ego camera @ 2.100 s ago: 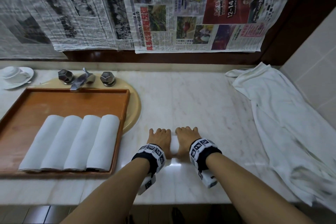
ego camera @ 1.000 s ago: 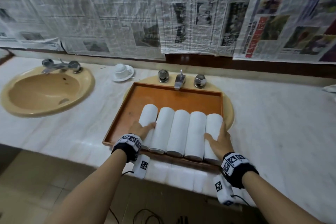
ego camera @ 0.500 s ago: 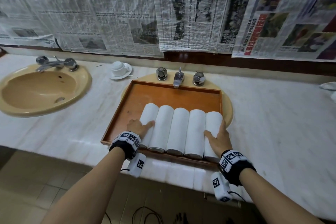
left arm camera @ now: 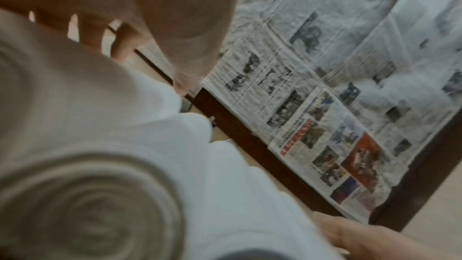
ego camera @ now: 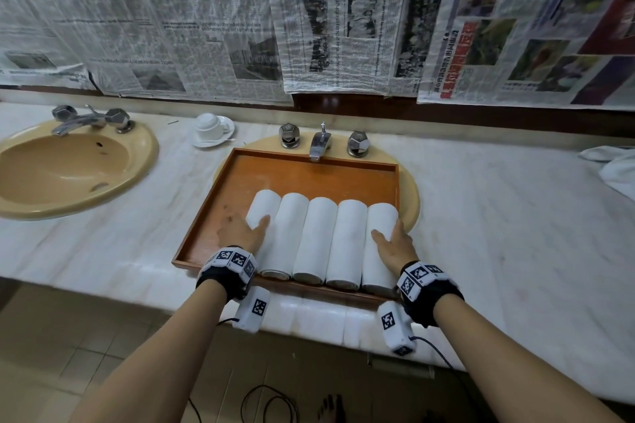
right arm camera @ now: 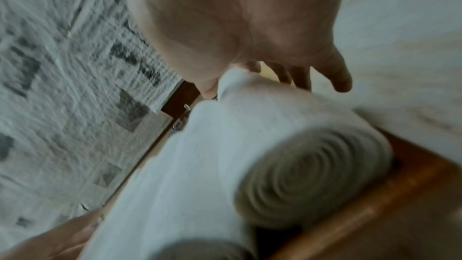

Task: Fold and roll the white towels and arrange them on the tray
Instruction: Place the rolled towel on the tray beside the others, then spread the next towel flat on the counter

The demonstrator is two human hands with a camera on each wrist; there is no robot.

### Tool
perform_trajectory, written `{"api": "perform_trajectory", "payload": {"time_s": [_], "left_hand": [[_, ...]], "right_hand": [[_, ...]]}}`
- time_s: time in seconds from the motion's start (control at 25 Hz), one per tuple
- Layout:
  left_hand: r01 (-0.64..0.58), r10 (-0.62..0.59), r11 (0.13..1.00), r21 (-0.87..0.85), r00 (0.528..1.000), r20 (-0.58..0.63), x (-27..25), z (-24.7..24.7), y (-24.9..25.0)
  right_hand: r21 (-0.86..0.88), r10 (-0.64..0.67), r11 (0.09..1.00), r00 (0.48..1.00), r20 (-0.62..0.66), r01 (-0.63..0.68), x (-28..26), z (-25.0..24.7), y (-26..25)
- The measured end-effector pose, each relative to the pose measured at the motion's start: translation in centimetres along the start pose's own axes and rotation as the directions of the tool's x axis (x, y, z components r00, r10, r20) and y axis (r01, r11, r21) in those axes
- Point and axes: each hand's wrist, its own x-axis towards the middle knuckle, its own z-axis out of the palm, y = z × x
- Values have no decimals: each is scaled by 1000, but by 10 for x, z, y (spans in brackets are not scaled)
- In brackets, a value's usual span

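My left hand [ego camera: 240, 232] lies flat against the outer side of the leftmost rolled towel [ego camera: 263, 213], fingers straight, while my right hand [ego camera: 393, 244] rests with straight fingers on the rightmost rolled towel [ego camera: 379, 233]; both are spread and pressing, neither curled round anything. Two seconds ago the same hands were side by side on the marble counter [ego camera: 498, 216], finishing a single roll, and the tray [ego camera: 309, 161] held four. Now five rolled towels sit shoulder to shoulder in the lower centre of the frame, touching along their lengths, and over the last second my hands have barely shifted, only squeezing the row from both ends. I judge the fifth roll delivered and the row being squared up (the right wrist view shows its spiral end just inside the tray's wooden rim). Loose white cloth [ego camera: 615, 168] remains at the right edge of the frame, so more towels may await folding. Beyond the tray: taps [ego camera: 321, 142], an upturned cup on a saucer [ego camera: 211, 129], a tan basin [ego camera: 68, 165] at left, newspaper sheets [ego camera: 309, 10] covering the wall.
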Motion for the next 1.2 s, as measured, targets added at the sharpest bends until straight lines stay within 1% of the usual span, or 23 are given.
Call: {"api": "perform_trajectory", "payload": {"time_s": [0.04, 0.08, 0.12, 0.16, 0.2, 0.24, 0.32, 0.4, 0.52, 0.6, 0.64, 0.72, 0.76, 0.8, 0.84, 0.88, 0.92, 0.96, 1.0, 1.04, 1.08, 1.12, 1.2], "left_hand": [[-46, 39, 997, -59, 993, -113, -8, -1, 10], [-130, 97, 982, -135, 970, -225, -19, 0, 26], [-232, 157, 948, -218, 936, -315, -31, 2, 41], [-339, 222, 896, -287, 901, -372, -45, 8, 64], [-422, 280, 840, -341, 876, -393, -59, 19, 92], [-476, 335, 800, -366, 860, -385, -73, 31, 117], [-546, 455, 728, -415, 837, -305, -107, 67, 180], [-607, 601, 663, -437, 781, -173, -155, 123, 256], [-704, 767, 582, -407, 642, -15, -234, 202, 351], [-764, 852, 504, -403, 516, 88, -295, 258, 411], [-787, 878, 472, -396, 457, 138, -319, 280, 433], [-826, 907, 414, -383, 341, 247, -368, 322, 471], [-846, 914, 378, -375, 277, 297, -392, 343, 487], [-867, 915, 342, -363, 219, 339, -413, 361, 500], [-884, 912, 307, -352, 168, 373, -430, 373, 509], [-898, 903, 278, -341, 122, 413, -448, 387, 519], [-915, 885, 253, -315, 87, 458, -461, 398, 525], [-938, 845, 224, -264, 51, 533, -474, 410, 530], [-965, 783, 179, -191, 22, 622, -485, 420, 532], [-985, 711, 125, -116, 7, 703, -493, 427, 532], [-995, 644, 82, -58, 8, 765, -499, 437, 529], [-998, 608, 60, -24, 18, 793, -503, 444, 525], [-998, 620, 64, -19, 24, 784, -506, 455, 518]], "right_hand": [[6, 6, 1000, 1000, 25, -6, 1, -8, -5], [19, -8, 1000, 999, 42, 7, -2, -22, -12], [49, -30, 998, 998, 56, 28, -7, -34, -18], [86, -69, 994, 996, 49, 65, -13, -53, -20], [103, -124, 987, 992, 32, 120, -19, -77, -20], [105, -173, 980, 985, 13, 170, -27, -97, -18], [114, -230, 965, 971, -70, 237, -37, -150, 0], [168, -202, 958, 964, -174, 231, -42, -216, 41], [221, -104, 958, 938, -332, 184, -43, -306, 117], [251, 8, 961, 893, -451, 118, -49, -367, 189], [252, 59, 964, 865, -498, 79, -54, -389, 221], [223, 160, 974, 782, -603, -28, -67, -430, 286], [195, 221, 973, 720, -658, -120, -74, -448, 318], [158, 282, 957, 651, -704, -244, -81, -464, 345], [125, 334, 923, 594, -732, -364, -87, -475, 366], [112, 384, 883, 563, -732, -456, -93, -485, 387], [114, 426, 857, 566, -705, -503, -98, -492, 402], [124, 456, 846, 583, -672, -519, -102, -497, 416], [119, 460, 848, 603, -652, -517, -103, -498, 428], [96, 430, 861, 614, -662, -500, -104, -498, 436], [77, 383, 881, 607, -696, -467, -103, -498, 444], [69, 325, 907, 585, -743, -415, -104, -499, 449], [98, 236, 955, 516, -823, -280, -108, -507, 453]]}}
